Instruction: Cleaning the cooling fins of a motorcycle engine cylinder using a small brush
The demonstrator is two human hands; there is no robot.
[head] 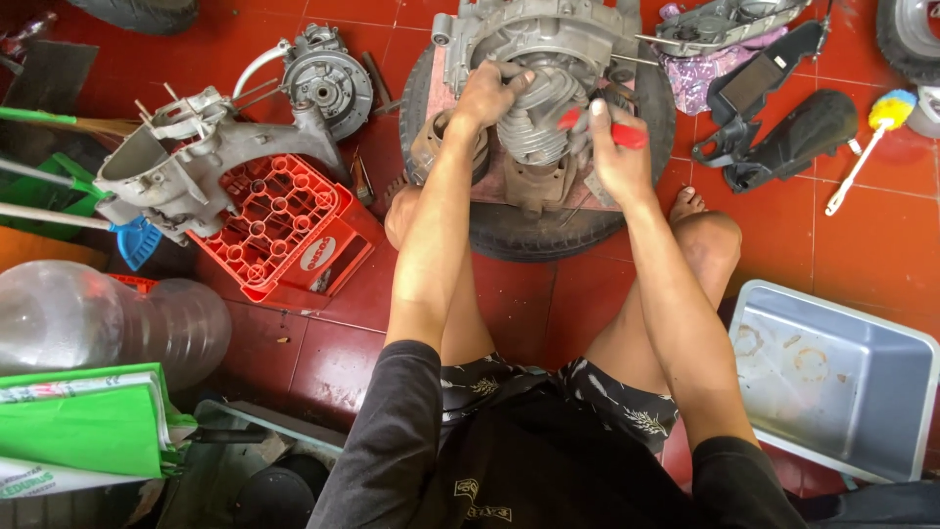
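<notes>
Two hands, left hand (487, 93) and right hand (617, 147), grip one finned cylinder (540, 113).

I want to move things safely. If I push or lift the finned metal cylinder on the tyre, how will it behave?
The finned cylinder looks like cast metal, so probably rigid and heavy for its size. Its round body could roll if laid sideways. The left hand steadies it while the right hand holds a red-handled tool; grime may make it slippery.

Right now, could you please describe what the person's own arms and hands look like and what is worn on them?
Both arms are bare from above the elbow down. Black short sleeves cover the upper arms. The left hand and right hand wear no gloves; no watch, ring or bracelet shows. No cables or markings appear on either arm.
</notes>
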